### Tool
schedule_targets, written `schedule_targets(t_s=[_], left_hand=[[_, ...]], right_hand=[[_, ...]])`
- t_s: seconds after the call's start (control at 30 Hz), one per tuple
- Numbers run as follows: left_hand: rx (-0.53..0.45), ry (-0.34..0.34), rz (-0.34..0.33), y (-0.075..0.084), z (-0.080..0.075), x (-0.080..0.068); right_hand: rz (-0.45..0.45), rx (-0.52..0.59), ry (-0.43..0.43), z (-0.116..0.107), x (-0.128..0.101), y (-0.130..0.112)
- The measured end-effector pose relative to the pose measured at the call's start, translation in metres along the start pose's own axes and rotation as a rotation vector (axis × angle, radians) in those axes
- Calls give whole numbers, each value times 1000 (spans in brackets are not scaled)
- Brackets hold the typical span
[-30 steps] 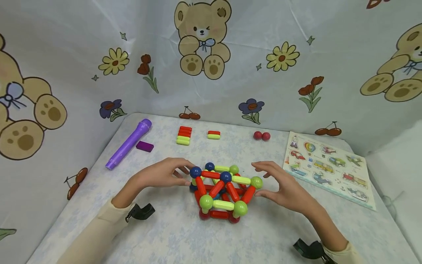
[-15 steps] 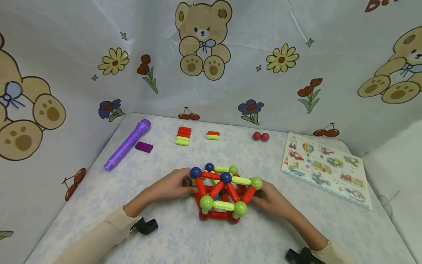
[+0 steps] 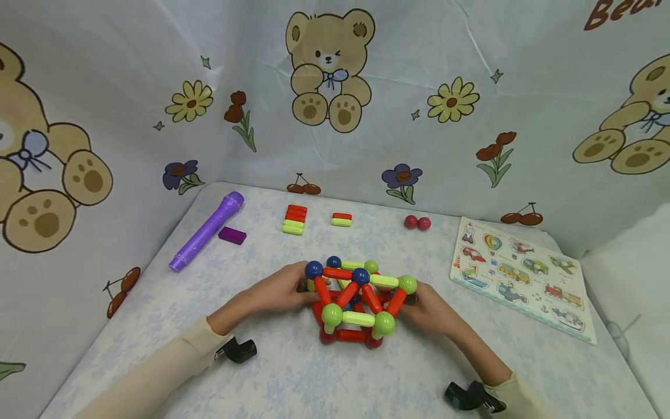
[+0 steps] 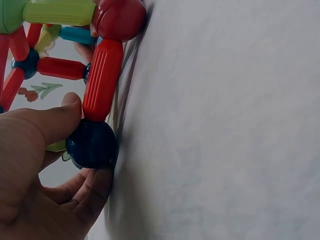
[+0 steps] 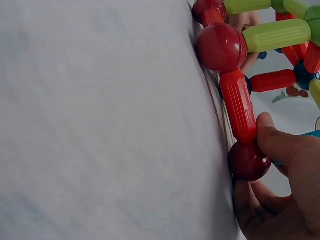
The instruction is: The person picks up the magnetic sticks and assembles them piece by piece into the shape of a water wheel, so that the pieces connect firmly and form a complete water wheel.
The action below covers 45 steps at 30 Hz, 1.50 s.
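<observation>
On the pale, blue-flecked table (image 3: 293, 378), at about 10 o'clock from its middle, a purple toy microphone (image 3: 206, 231) lies slanted, with a small purple block (image 3: 232, 235) just beside it at its 3 o'clock. Further along the far edge, at 12 o'clock, sit a stack of red and green sticks (image 3: 294, 219), then a smaller red-and-green pair (image 3: 342, 219), then two red balls (image 3: 417, 222) touching each other.

In the middle of the table stands the ball-and-stick frame (image 3: 356, 305), built of red and light-green sticks joined by blue, green and red balls. The left hand (image 3: 285, 290) grips it from its 9 o'clock side: in the left wrist view the thumb (image 4: 55, 122) presses the lower end of a red stick (image 4: 102, 80), and the curled fingers cup the dark blue ball (image 4: 91, 144) at the frame's bottom corner, right at the tabletop. The right hand (image 3: 426, 308) grips the frame from its 3 o'clock side: in the right wrist view its thumb (image 5: 272, 137) lies on the end of a red stick (image 5: 239, 106), and its fingers curl under the dark red ball (image 5: 249, 161) at that bottom corner, also against the table.

At 2 o'clock from the frame, well apart, a vehicle peg puzzle board (image 3: 518, 270) lies flat near the right edge. A printed curtain with bears, flowers and cherries (image 3: 330, 70) walls in the table.
</observation>
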<state>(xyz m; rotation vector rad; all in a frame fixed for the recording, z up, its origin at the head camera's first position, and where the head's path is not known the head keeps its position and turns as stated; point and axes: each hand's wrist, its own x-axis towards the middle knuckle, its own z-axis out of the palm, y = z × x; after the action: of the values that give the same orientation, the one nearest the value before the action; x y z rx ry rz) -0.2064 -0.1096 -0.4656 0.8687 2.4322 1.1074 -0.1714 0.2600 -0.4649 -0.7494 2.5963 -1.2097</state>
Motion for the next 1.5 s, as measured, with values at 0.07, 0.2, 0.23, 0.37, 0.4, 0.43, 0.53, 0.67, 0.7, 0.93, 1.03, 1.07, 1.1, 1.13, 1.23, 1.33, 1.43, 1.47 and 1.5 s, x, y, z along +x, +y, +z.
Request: schedule_targets(t_s=[0.07,0.2,0.23,0.37,0.4,0.43,0.53,0.67,0.7,0.93,1.03,1.07,1.1,1.13,1.23,1.33,1.43,1.47,1.5], left_hand=[[7,0,5,-1,-2,4],[-9,-14,6,-3,-7,13],[-11,-16,8,-5,-9,16],[-7,-24,1,-6,-15,27],[-2,-24,-7,-6,-17,30],[1,-25,-12,-7,-19,33],[1,-26,-32,-10,-21,41],[-1,-26,-38,-15,-22,47],[2,-27,-35,-15,-23,47],[-11,-13,-20,-14,-23,47],[-13,-13,-24,-14,-23,47],[-12,-13,-26,-14,-23,47],[-11,-13,-26,-14,-23,47],[-9,-12,-28,-14,-23,47],[-8,-9,-36,-15,-22,48],[-6,-7,-33,-16,-22,48],[-4,-9,-20,-17,-22,48],[-3,-10,-19,-17,-22,48],[-3,-10,-18,-16,-22,48]], right_hand=[[4,-10,-1,-2,4,3],[14,-15,-15,-7,13,9],[17,-19,-17,-8,15,10],[26,-23,-32,-14,26,13],[26,-27,-34,-16,28,15],[26,-31,-34,-17,31,16],[30,-32,-28,-21,38,21],[54,-16,-30,-22,42,25],[59,-10,-34,-23,42,25],[78,-2,-23,-23,43,24],[99,-8,-18,-23,43,24],[102,-7,-20,-23,43,23],[104,-7,-20,-23,43,23],[104,-7,-21,-23,43,23],[83,7,-32,-23,43,24],[65,29,-45,-23,44,26],[63,46,-51,-22,44,27],[67,48,-50,-22,44,27],[71,48,-48,-22,43,27]])
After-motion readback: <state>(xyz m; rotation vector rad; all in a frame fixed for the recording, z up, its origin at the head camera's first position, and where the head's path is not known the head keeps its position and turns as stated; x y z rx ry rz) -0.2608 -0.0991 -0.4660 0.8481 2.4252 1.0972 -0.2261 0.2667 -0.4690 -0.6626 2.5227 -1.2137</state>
